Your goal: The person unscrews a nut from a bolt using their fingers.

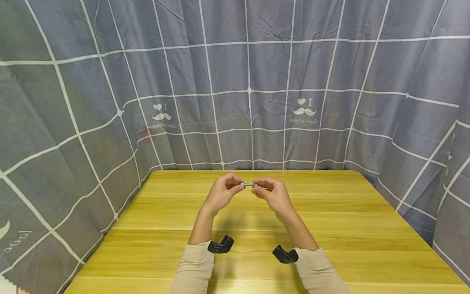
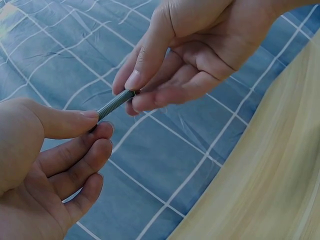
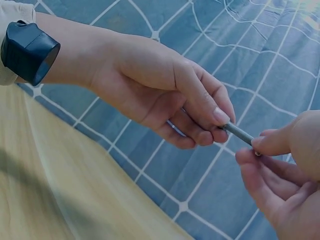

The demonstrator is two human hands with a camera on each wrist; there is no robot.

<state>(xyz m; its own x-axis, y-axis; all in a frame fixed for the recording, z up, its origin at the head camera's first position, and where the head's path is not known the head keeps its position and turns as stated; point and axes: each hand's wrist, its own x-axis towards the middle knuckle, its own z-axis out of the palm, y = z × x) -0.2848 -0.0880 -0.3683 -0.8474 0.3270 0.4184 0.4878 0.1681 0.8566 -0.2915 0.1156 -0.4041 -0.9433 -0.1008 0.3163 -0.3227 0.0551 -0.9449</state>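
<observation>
Between my two hands, above the table, is a thin grey threaded metal rod [image 1: 249,185]. Its fine ridges show in the left wrist view along the rod [image 2: 114,105]. Thumb and fingertips of my left hand [image 1: 222,192] pinch one end. My right hand [image 1: 275,195] pinches the opposite end in the same way. In the right wrist view the bare middle of the rod [image 3: 239,134] spans the short gap between the fingertips. Both ends are covered by fingers, so I cannot tell whether it has a head or a nut.
A yellow wood-grain table [image 1: 249,228] lies below the hands. Grey curtains [image 1: 227,73] with white grid lines hang behind it and on both sides. Black wrist devices [image 1: 221,245] sit at the cuffs of both beige sleeves [image 1: 194,263].
</observation>
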